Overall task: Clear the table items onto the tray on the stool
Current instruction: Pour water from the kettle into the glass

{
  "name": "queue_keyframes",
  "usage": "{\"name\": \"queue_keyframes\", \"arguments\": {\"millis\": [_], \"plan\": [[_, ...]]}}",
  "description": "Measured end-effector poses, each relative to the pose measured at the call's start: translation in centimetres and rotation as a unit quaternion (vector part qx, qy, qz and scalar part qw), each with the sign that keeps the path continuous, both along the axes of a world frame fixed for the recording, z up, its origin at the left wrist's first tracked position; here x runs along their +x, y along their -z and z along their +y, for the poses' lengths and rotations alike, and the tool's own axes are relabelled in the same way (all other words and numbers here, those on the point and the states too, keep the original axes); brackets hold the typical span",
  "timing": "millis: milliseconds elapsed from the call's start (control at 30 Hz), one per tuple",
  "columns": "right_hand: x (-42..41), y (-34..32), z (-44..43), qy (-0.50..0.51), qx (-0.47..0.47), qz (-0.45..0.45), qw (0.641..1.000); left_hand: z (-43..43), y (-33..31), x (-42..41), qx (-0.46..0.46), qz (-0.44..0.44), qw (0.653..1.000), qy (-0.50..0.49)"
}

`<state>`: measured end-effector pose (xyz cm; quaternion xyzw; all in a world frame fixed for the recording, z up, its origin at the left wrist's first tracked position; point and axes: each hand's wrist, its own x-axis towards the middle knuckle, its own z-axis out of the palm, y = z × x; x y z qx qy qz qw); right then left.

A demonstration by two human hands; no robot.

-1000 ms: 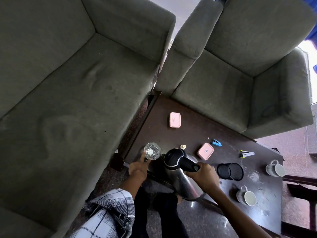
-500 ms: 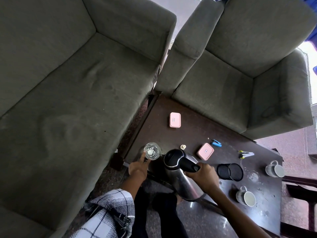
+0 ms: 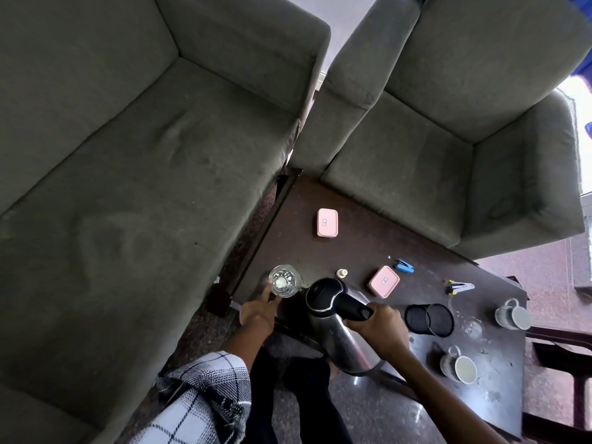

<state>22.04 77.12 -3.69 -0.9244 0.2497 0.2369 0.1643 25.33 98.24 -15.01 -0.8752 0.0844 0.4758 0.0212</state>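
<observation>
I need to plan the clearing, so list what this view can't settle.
Head view only:
- Tray and stool: neither is identifiable in frame; dark furniture at the right edge is cut off.
- Kettle base: hidden by its own tilted body; cannot tell whether it touches the table.
- Left hand on the glass: fingers reach it, but grasp unclear.
- Pink box label: too small to read.
- Mug contents: unclear.

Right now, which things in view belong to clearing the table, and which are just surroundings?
Job: kettle in right hand; glass at left hand; two pink boxes; pen holder; two mugs.
Surroundings: sofa; armchair.
</observation>
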Motion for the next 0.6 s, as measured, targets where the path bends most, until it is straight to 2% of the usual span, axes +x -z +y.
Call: {"name": "queue_keyframes", "arguments": {"millis": [600], "plan": [[0.45, -0.45, 0.19, -0.012, 0.008, 0.005, 1.000, 0.11, 0.48, -0.09, 0.002, -0.008, 1.000, 0.017]]}}
